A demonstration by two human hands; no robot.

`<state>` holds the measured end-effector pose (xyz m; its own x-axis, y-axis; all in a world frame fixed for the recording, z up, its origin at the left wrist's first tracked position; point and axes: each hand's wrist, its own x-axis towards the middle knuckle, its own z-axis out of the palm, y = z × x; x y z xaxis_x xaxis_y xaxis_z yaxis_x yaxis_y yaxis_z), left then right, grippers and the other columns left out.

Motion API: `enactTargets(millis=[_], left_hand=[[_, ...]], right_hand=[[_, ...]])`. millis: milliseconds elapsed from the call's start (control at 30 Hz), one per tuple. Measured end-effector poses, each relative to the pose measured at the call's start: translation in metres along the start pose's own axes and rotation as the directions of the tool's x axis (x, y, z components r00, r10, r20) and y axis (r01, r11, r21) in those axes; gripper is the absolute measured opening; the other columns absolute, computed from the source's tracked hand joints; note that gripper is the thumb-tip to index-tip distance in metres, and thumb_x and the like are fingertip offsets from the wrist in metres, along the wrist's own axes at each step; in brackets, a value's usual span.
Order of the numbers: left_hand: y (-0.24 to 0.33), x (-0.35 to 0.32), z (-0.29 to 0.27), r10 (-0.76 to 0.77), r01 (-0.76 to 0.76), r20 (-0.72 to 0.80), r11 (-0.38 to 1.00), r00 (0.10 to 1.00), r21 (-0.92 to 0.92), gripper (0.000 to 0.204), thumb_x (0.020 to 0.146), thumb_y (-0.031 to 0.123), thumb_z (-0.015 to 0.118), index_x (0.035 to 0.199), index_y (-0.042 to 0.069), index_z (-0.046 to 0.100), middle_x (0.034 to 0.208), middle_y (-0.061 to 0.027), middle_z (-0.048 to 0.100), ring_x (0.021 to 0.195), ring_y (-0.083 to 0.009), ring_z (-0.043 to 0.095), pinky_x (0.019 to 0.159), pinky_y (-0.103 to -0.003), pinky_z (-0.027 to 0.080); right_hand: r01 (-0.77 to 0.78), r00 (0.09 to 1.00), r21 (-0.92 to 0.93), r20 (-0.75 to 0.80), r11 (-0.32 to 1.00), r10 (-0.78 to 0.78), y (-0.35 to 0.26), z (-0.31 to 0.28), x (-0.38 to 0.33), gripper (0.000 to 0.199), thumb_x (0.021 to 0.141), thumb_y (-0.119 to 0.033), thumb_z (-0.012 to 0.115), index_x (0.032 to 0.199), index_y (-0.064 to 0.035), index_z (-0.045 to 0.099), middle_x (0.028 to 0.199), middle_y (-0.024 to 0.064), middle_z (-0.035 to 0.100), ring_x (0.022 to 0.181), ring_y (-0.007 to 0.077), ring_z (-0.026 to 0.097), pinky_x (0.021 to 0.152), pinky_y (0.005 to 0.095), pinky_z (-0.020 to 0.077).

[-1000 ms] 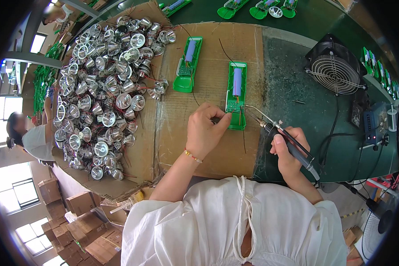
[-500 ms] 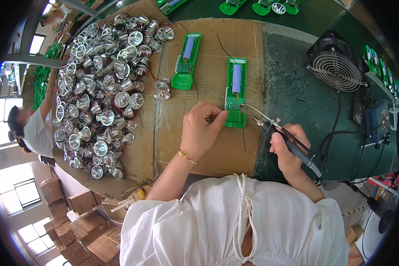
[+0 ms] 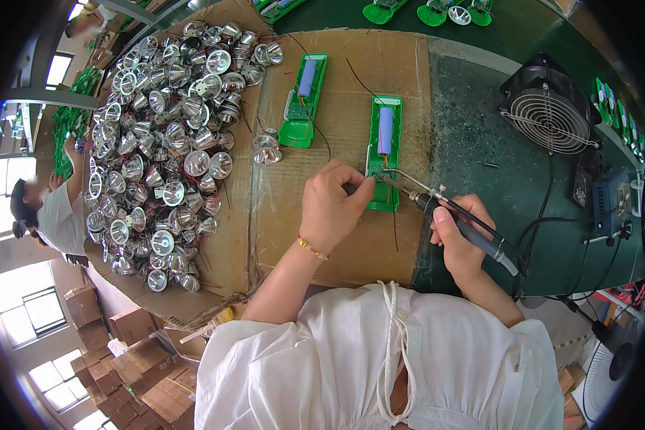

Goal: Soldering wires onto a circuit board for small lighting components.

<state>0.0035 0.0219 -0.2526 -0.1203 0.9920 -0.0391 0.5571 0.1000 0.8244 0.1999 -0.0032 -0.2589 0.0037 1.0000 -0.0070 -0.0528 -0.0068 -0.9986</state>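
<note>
Left hand (image 3: 333, 204): fingers pinched at lower end of green housing (image 3: 384, 154) on cardboard sheet (image 3: 351, 236); pinched item too small to identify. Right hand (image 3: 460, 236): closed around soldering iron (image 3: 451, 211), tip on housing's circuit board. Reflector pile (image 3: 165, 143) well left.

Brown cardboard boxes (image 3: 132, 362) stacked on the floor at lower left, rectangular, some taped; more brown cartons (image 3: 570, 390) at lower right beside a blue control unit (image 3: 613, 204) on the bench.
</note>
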Motion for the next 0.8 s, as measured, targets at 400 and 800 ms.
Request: enactTargets(millis=[400,800], left_hand=[[-0.0002,0.0027,-0.0028,-0.014,0.015,0.041,1.0,0.999,-0.016,0.017,0.073,0.014,0.068,0.067,-0.001,0.063,0.072,-0.0095,0.059,0.053,-0.0189,0.053,0.051,-0.029,0.041],[0.0007,0.0036,-0.0026,-0.038,0.039,0.055,0.999,0.998,-0.021,0.016,0.073,0.013,0.068,0.067,-0.001,0.062,0.07,-0.0094,0.058,0.055,-0.0179,0.053,0.052,-0.029,0.041]], right_hand=[[-0.047,0.999,0.015,-0.011,0.999,0.047,0.0011,-0.0029,0.0,0.012,0.083,-0.009,0.059,0.086,-0.001,0.051,0.063,0.0062,0.056,0.047,0.0078,0.05,0.042,0.0187,0.0387],[0.033,0.999,0.031,-0.024,0.999,-0.032,0.0011,-0.0078,-0.0004,0.011,0.083,-0.007,0.058,0.087,-0.0006,0.05,0.064,0.0065,0.056,0.048,0.0082,0.051,0.043,0.0195,0.0411]])
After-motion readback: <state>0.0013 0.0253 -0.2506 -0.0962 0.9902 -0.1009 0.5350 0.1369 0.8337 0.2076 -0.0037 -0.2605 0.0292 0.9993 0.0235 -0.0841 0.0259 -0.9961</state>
